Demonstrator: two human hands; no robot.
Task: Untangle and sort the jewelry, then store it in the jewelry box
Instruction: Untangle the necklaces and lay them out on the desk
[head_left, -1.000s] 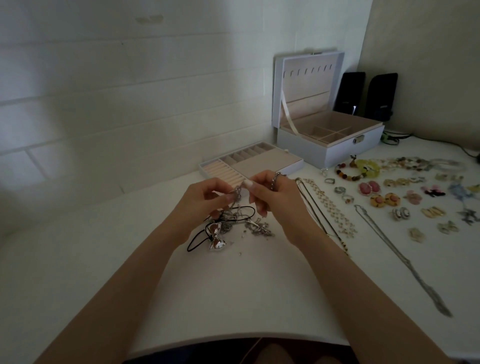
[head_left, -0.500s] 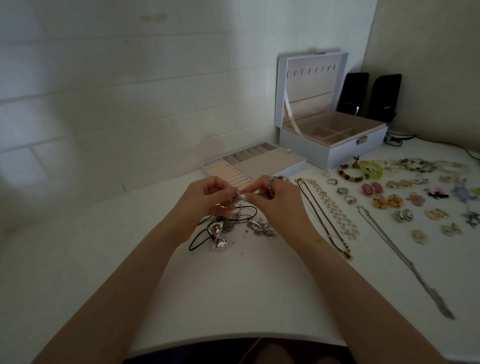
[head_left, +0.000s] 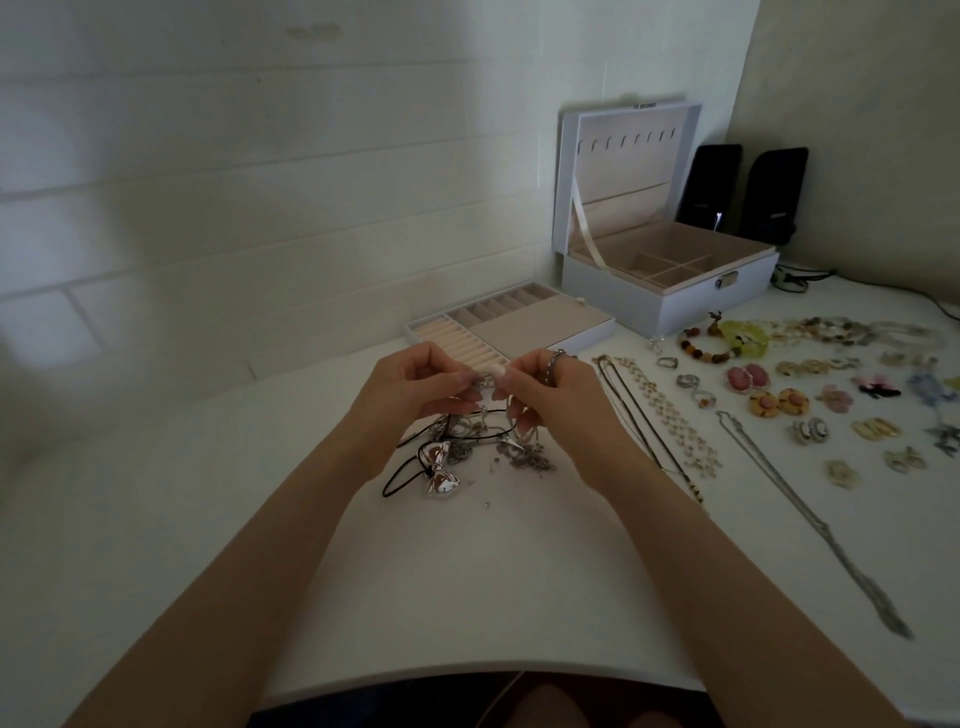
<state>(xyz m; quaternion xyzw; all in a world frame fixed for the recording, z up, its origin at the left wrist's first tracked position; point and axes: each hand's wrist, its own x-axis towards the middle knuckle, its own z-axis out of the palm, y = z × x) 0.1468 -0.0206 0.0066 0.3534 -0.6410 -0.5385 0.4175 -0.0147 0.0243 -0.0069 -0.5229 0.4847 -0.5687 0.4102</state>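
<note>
A tangled clump of silver chains and black cord (head_left: 470, 441) lies mid-table, with a silver bow pendant (head_left: 440, 469) at its near left. My left hand (head_left: 410, 395) and my right hand (head_left: 550, 400) meet just above it, fingertips pinching a raised strand of the tangle between them. A ring sits on a right-hand finger. The white jewelry box (head_left: 670, 301) stands open at the back, lid upright, compartments showing. Its removable tray (head_left: 524, 327) lies on the table to the left of the box.
Sorted pieces cover the right side: straightened necklaces (head_left: 660, 421), a long silver chain (head_left: 810, 525), a beaded bracelet (head_left: 701, 348), rings and several earring pairs (head_left: 779, 402). Two black speakers (head_left: 743, 192) stand behind the box. A white brick wall runs along the left.
My hands have drawn closer together and fingertips now touch over the tangle; the view has shifted slightly.
</note>
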